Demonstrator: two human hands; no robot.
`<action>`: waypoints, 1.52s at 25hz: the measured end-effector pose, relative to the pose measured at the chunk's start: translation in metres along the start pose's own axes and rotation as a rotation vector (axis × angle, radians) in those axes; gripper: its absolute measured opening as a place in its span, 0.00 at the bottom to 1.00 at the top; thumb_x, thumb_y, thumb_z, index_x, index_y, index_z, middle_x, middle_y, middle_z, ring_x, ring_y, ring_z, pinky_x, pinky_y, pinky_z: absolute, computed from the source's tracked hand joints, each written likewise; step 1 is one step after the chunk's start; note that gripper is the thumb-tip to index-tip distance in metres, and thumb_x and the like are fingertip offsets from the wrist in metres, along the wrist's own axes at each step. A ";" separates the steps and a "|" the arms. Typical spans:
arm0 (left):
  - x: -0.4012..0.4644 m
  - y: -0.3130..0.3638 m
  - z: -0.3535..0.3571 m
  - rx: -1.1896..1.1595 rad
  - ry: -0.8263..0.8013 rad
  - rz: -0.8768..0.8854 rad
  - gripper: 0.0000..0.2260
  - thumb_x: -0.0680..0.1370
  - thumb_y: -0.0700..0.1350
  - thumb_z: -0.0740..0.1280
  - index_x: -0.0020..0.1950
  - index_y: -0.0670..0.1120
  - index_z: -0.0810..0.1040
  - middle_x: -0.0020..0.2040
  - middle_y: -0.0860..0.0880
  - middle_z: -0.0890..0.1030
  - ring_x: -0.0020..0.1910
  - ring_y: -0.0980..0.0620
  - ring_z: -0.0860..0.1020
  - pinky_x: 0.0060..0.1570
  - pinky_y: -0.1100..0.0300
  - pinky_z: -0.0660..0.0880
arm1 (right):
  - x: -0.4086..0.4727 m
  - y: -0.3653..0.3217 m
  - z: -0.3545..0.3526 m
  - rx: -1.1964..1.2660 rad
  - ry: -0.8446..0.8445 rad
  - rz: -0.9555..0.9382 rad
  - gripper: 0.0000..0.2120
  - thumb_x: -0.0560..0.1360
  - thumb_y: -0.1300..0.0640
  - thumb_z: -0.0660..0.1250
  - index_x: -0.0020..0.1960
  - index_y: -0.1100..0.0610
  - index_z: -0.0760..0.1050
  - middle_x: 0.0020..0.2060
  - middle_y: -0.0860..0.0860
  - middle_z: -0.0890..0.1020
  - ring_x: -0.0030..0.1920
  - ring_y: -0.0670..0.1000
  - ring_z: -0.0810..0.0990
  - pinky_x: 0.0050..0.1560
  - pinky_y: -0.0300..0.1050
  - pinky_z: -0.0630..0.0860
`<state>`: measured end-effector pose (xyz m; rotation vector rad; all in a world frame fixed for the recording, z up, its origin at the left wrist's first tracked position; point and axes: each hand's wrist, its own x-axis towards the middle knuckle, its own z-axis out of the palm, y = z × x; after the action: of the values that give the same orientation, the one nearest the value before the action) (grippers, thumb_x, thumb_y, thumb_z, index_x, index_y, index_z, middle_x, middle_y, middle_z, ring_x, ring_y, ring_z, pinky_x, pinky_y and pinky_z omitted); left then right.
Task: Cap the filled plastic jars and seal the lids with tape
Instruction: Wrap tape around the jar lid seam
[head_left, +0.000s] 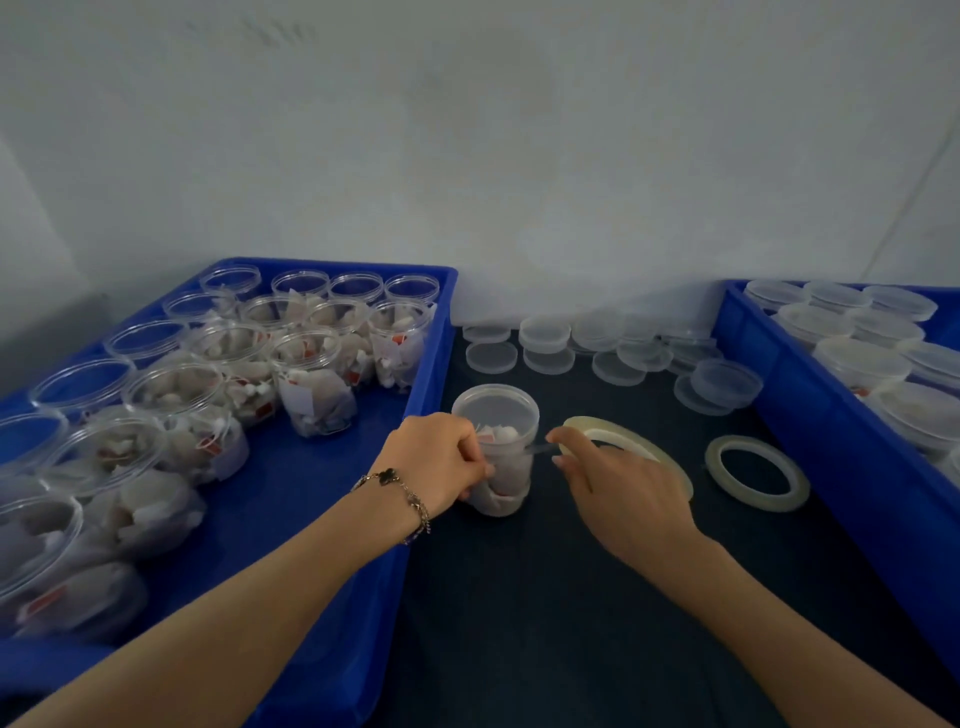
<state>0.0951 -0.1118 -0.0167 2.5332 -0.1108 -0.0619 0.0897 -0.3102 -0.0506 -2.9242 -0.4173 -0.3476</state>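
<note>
A capped clear plastic jar (501, 415) filled with white sachets stands on the dark table between two blue crates. My left hand (441, 460) grips its left side, fingers curled round the wall. My right hand (618, 483) holds a roll of clear tape (631, 441) just right of the jar. A short strip of tape runs from the roll to the jar below the lid. A second tape roll (756, 473) lies flat on the table further right.
The left blue crate (426, 364) holds several open filled jars. The right blue crate (810, 415) holds several capped jars. Loose clear lids (545, 343) lie scattered on the table behind the jar, near the white wall.
</note>
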 end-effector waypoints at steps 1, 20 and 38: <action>-0.002 -0.001 0.002 0.024 0.015 0.016 0.10 0.73 0.49 0.71 0.33 0.52 0.75 0.33 0.54 0.80 0.34 0.58 0.79 0.38 0.60 0.78 | 0.000 -0.002 0.004 0.024 -0.004 0.010 0.16 0.82 0.46 0.50 0.68 0.42 0.60 0.40 0.46 0.80 0.37 0.47 0.78 0.38 0.46 0.77; 0.006 -0.011 0.001 0.283 0.188 0.102 0.11 0.72 0.56 0.70 0.31 0.56 0.75 0.35 0.58 0.75 0.48 0.57 0.67 0.42 0.59 0.68 | -0.002 -0.012 0.029 0.197 0.257 0.181 0.15 0.80 0.45 0.54 0.59 0.48 0.75 0.42 0.49 0.82 0.39 0.52 0.80 0.33 0.45 0.72; 0.013 -0.012 0.000 0.457 0.187 0.168 0.10 0.76 0.58 0.65 0.46 0.53 0.81 0.38 0.55 0.76 0.45 0.56 0.68 0.46 0.61 0.63 | -0.002 -0.008 0.036 0.187 0.250 0.147 0.15 0.80 0.44 0.53 0.58 0.46 0.75 0.41 0.45 0.82 0.35 0.47 0.78 0.30 0.42 0.70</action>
<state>0.1088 -0.1037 -0.0240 2.9555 -0.2904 0.2983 0.0922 -0.2959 -0.0842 -2.6651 -0.1856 -0.6078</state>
